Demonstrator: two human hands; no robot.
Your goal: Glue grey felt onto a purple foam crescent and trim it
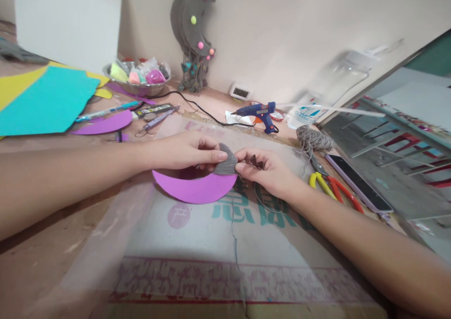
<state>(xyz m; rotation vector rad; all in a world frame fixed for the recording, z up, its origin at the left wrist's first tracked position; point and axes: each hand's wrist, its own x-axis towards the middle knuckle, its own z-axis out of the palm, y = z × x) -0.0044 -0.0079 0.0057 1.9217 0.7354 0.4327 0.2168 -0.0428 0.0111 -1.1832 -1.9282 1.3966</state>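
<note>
**While left hand [192, 152] and right hand [266, 168] pinch gray cord wrapping [227, 167], a purple crescent [197, 190] hangs free-edged**

Both thumbs clamp the ridged wrapping against fingers, at the crescent's upper right. Its smooth lower curve has room over a glossy printed sheet [169, 244]. Right of the crescent, the table [45, 272] ends past a phone [357, 182]; beyond it rises a pale wall [275, 27].

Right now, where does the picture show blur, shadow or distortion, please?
Head view: the clear plastic bottle looks smeared and slanted, perhaps from lens stretching; head view: soft shadow runs below the bare left forearm; head view: the flat purple crescent has a clearer edge.
</note>
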